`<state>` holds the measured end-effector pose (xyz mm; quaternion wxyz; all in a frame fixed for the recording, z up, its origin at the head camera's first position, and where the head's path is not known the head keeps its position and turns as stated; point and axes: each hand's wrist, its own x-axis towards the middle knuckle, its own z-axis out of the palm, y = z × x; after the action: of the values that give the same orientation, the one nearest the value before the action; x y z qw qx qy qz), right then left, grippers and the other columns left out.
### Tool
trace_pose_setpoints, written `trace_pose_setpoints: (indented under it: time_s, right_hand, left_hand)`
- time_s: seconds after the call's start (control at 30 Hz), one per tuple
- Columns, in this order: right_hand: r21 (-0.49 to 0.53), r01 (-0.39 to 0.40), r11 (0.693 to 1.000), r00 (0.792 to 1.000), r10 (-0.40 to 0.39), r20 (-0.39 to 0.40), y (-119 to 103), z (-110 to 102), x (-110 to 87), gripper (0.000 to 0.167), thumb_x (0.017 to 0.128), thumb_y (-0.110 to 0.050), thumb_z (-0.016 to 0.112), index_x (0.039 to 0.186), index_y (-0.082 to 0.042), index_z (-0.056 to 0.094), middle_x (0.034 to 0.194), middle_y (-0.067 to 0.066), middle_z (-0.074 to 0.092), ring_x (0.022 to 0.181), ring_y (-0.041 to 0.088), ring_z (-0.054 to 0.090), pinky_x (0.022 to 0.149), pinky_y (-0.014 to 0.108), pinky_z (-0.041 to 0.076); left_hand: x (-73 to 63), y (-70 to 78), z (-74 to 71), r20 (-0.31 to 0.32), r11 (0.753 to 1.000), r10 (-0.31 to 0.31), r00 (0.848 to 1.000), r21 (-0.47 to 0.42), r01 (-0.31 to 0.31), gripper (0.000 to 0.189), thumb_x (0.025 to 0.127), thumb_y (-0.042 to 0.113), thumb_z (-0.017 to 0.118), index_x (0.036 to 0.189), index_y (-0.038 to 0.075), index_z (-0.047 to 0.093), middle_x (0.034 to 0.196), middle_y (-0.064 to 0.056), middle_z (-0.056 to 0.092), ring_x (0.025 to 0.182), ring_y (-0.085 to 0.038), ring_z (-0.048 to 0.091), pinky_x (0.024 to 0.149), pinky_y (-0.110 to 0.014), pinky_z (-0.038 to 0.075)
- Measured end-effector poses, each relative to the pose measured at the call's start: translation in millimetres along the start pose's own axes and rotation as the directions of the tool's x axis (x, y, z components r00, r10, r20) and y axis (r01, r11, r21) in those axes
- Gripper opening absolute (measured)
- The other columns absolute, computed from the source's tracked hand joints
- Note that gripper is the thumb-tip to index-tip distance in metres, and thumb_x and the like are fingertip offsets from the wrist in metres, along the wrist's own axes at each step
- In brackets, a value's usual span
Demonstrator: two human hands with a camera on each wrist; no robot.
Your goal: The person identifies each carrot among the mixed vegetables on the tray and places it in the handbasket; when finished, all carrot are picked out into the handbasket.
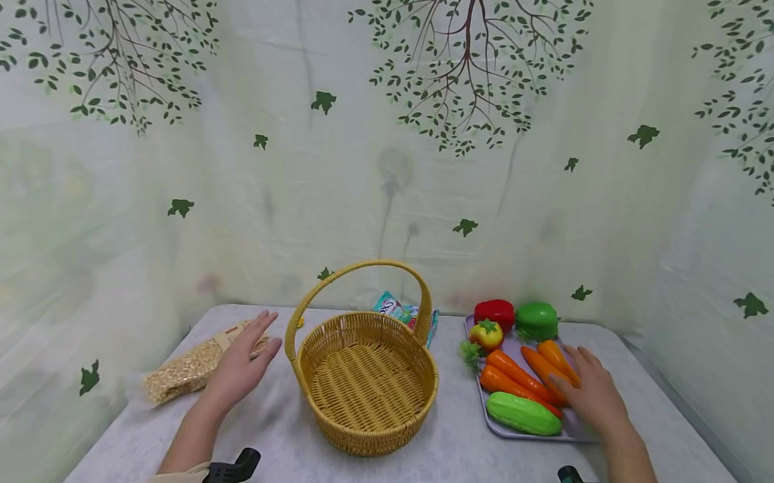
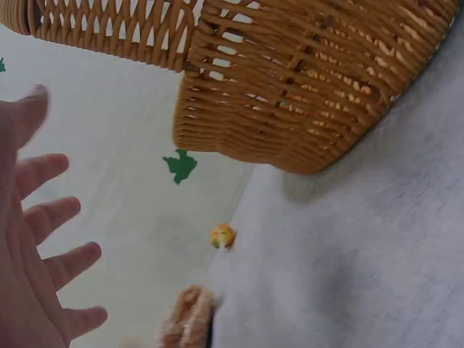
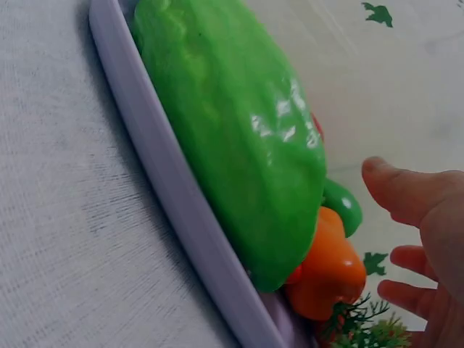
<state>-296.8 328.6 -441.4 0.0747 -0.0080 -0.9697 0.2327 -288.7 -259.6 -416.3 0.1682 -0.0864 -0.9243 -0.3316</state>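
Note:
My left hand [image 1: 239,369] hovers with spread fingers between a bag of puffed grain [image 1: 186,369] and a wicker basket [image 1: 362,436]; nothing is in it. In the left wrist view the fingers of the left hand [image 2: 36,246] are apart, clear of the basket's side [image 2: 290,94]. Over the right part of a lilac tray [image 1: 511,433] is my right hand [image 1: 596,395], its fingers near the orange carrots [image 1: 544,368]. The right wrist view has the right hand [image 3: 435,232] with thumb and fingers apart, beyond a bumpy green gourd [image 3: 225,138].
The tray also bears a red pepper [image 1: 493,313], a green pepper [image 1: 537,321], a red-yellow fruit [image 1: 486,336] and more carrots [image 1: 518,376]. Behind the basket, whose tall handle [image 1: 379,263] arches up, lies a blue snack packet [image 1: 397,308]. A patterned curtain [image 1: 390,183] hangs behind the table.

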Motion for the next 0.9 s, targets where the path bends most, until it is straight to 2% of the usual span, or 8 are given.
trace_pose_setpoints:
  time_s: [0.1, 0.2, 0.27, 0.4, 0.5, 0.67, 0.77, 0.9]
  right_hand:
    - [0.079, -0.007, 0.997, 1.000, 0.007, -0.004, 5, 1, 1.1, 0.074, 0.099, -0.040, 0.056, 0.153, 0.003, 0.028, 0.154, 0.037, 0.025, 0.138, 0.057, 0.026, 0.109, 0.073, 0.025]
    - [0.164, -0.060, 0.985, 0.998, 0.057, 0.025, 8, 3, 3.3, 0.070, 0.102, -0.039, 0.051, 0.154, 0.001, 0.027, 0.154, 0.036, 0.027, 0.138, 0.055, 0.029, 0.110, 0.070, 0.028]
    - [0.207, -0.106, 0.973, 0.994, 0.097, 0.051, 10, 2, 4.8, 0.068, 0.103, -0.038, 0.048, 0.155, -0.001, 0.025, 0.154, 0.036, 0.027, 0.138, 0.055, 0.030, 0.109, 0.068, 0.032]
    - [0.260, -0.179, 0.949, 0.984, 0.167, 0.067, 15, -1, 8.9, 0.064, 0.104, -0.034, 0.044, 0.155, -0.002, 0.024, 0.154, 0.035, 0.029, 0.138, 0.054, 0.033, 0.108, 0.065, 0.037]
    - [0.279, -0.184, 0.943, 0.983, 0.174, 0.060, 17, -1, 13.8, 0.062, 0.104, -0.033, 0.044, 0.155, -0.001, 0.025, 0.152, 0.035, 0.032, 0.136, 0.053, 0.036, 0.108, 0.063, 0.038]
    - [0.288, -0.181, 0.940, 0.983, 0.167, 0.071, 21, 3, 21.9, 0.060, 0.105, -0.030, 0.045, 0.153, 0.001, 0.027, 0.149, 0.035, 0.037, 0.133, 0.052, 0.040, 0.108, 0.060, 0.041]
    - [0.279, -0.181, 0.943, 0.983, 0.165, 0.080, 24, 5, 24.9, 0.057, 0.104, -0.027, 0.046, 0.152, 0.001, 0.030, 0.147, 0.037, 0.039, 0.130, 0.053, 0.043, 0.107, 0.061, 0.042]
    - [0.236, -0.153, 0.960, 0.988, 0.143, 0.062, 28, 5, 28.2, 0.053, 0.103, -0.024, 0.048, 0.148, 0.002, 0.036, 0.141, 0.038, 0.046, 0.123, 0.052, 0.049, 0.103, 0.061, 0.045]
  left_hand:
    - [-0.7, 2.3, 6.1, -0.022, 0.978, -0.007, 1.000, -0.207, 0.003, 0.053, 0.107, 0.036, 0.040, 0.155, 0.012, 0.036, 0.162, -0.019, 0.032, 0.147, -0.044, 0.031, 0.113, -0.066, 0.028]
    - [-4.0, 6.8, 11.9, -0.016, 0.926, -0.017, 1.000, -0.378, 0.010, 0.050, 0.109, 0.034, 0.033, 0.155, 0.014, 0.036, 0.161, -0.016, 0.034, 0.144, -0.040, 0.037, 0.114, -0.063, 0.030]
    - [-6.5, 9.8, 16.4, 0.000, 0.875, -0.009, 1.000, -0.485, 0.008, 0.050, 0.110, 0.035, 0.028, 0.156, 0.017, 0.035, 0.163, -0.011, 0.032, 0.145, -0.030, 0.039, 0.116, -0.056, 0.032]
    - [-8.4, 11.2, 27.4, 0.010, 0.732, 0.094, 0.995, -0.678, -0.062, 0.052, 0.110, 0.033, 0.018, 0.158, 0.016, 0.030, 0.164, -0.001, 0.029, 0.142, -0.006, 0.040, 0.116, -0.037, 0.034]
    - [-7.5, 8.6, 36.2, 0.007, 0.649, 0.182, 0.983, -0.752, -0.115, 0.054, 0.108, 0.031, 0.016, 0.158, 0.012, 0.027, 0.161, 0.006, 0.033, 0.141, 0.001, 0.038, 0.118, -0.046, 0.027]
    - [-4.5, 5.0, 49.9, 0.041, 0.632, 0.222, 0.974, -0.767, -0.111, 0.057, 0.107, 0.035, 0.018, 0.159, 0.011, 0.023, 0.163, 0.009, 0.030, 0.151, -0.015, 0.028, 0.116, -0.071, 0.008]
    - [-5.4, 4.8, 56.0, 0.060, 0.646, 0.223, 0.973, -0.757, -0.101, 0.060, 0.107, 0.040, 0.017, 0.160, 0.011, 0.020, 0.166, 0.005, 0.026, 0.154, -0.024, 0.022, 0.116, -0.067, 0.011]
    - [-8.8, 2.1, 62.0, 0.053, 0.667, 0.259, 0.965, -0.732, -0.139, 0.058, 0.109, 0.036, 0.017, 0.161, 0.011, 0.017, 0.167, 0.001, 0.024, 0.154, -0.016, 0.022, 0.118, -0.050, 0.017]
